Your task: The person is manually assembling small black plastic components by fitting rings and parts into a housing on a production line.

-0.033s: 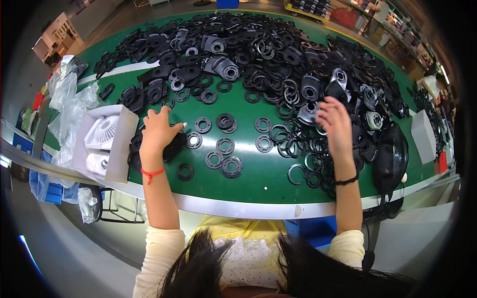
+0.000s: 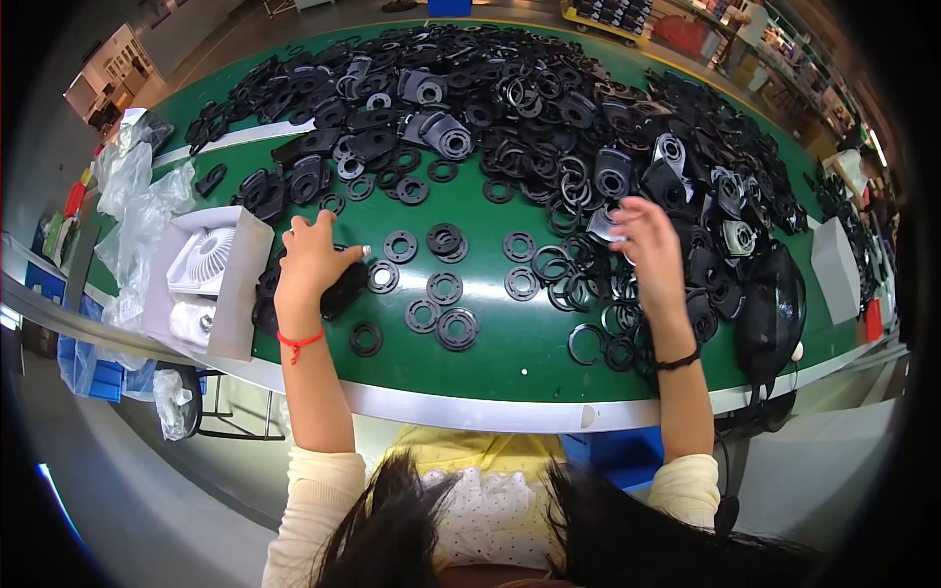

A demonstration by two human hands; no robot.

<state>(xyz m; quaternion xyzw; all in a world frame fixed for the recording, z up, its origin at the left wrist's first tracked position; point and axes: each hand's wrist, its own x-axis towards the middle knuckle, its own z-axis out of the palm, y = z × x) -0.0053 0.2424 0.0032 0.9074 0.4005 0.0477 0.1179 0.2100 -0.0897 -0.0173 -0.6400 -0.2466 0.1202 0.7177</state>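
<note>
My left hand point(image 2: 310, 263), with a red string on its wrist, lies spread over a clump of black plastic parts point(image 2: 345, 289) beside the white box. By its thumb tip is a small white spot that I cannot make out. My right hand point(image 2: 651, 257), a black band on the wrist, hovers with loosely bent, parted fingers above the edge of a heap of black rings point(image 2: 555, 263) and housings. Nothing shows in its fingers, which are a little blurred. A shiny housing point(image 2: 601, 225) lies beside these fingertips. Between my hands, several flat black rings point(image 2: 444, 287) lie on the green table point(image 2: 490, 367).
A great heap of black parts point(image 2: 549, 88) covers the table's far side. At the left, a white box point(image 2: 247, 304) holds a white ribbed part point(image 2: 208, 260), next to clear plastic bags point(image 2: 132, 216). A black mesh bag point(image 2: 772, 309) sits at the right edge.
My right hand has shifted slightly left, toward the shiny housing. My left hand keeps its place.
</note>
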